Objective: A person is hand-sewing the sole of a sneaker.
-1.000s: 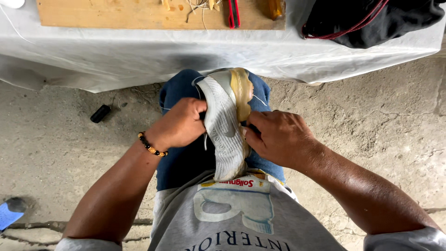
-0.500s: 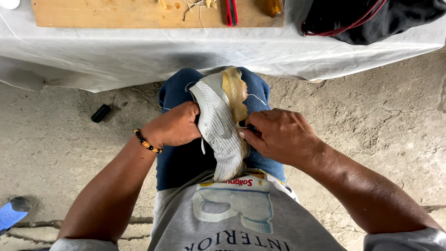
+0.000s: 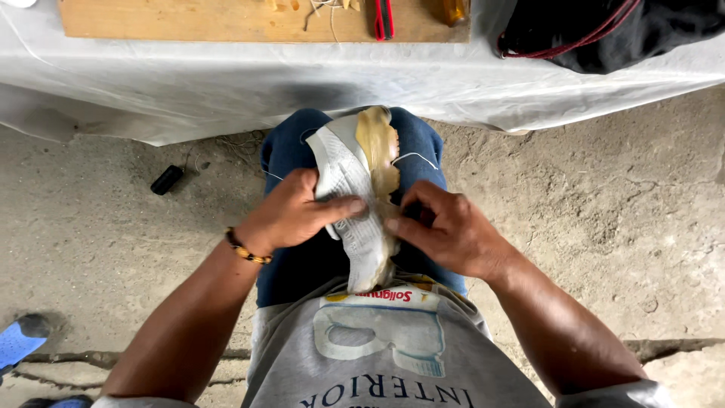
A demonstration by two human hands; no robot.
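Shoe: a pale grey sneaker [image 3: 355, 204] lies sole-up along the person's lap, between the denim knees, toe toward the desk, heel against the shirt hem.
Sole: ribbed, whitish tread faces the camera; along its right edge runs a yellowish, glue-stained rim.
Left hand: the left hand [image 3: 291, 215] wraps the shoe from the left, thumb laid across the tread, grip pressed together on the sole. A beaded bracelet [image 3: 245, 248] sits on that wrist.
Right hand: the right hand [image 3: 445, 230] meets the shoe at its right edge, fingertips pinching at the seam where sole joins upper. Whether a needle sits in that pinch I cannot tell, it is hidden.
Thread: a thin white thread [image 3: 414, 156] loops off the shoe's right side, over the right knee.
Doing it well: as I judge it, the left hand should clamp the sole firm so the seam stays closed, while the right works close to the edge and draws the thread snug without snagging.
In the way: the loose thread loop could catch on fingers; the knees leave little room to turn the shoe.
Desk: ahead of the shoe, a white-draped desk [image 3: 362, 83] carries a wooden board [image 3: 211, 19] with a red-handled tool [image 3: 384, 17], and a dark bag [image 3: 604, 30] to the right.
Floor: left of the shoe, a small black object [image 3: 167, 179] lies on the concrete floor [image 3: 589, 211]; a blue sandal [image 3: 19, 341] sits farther left.
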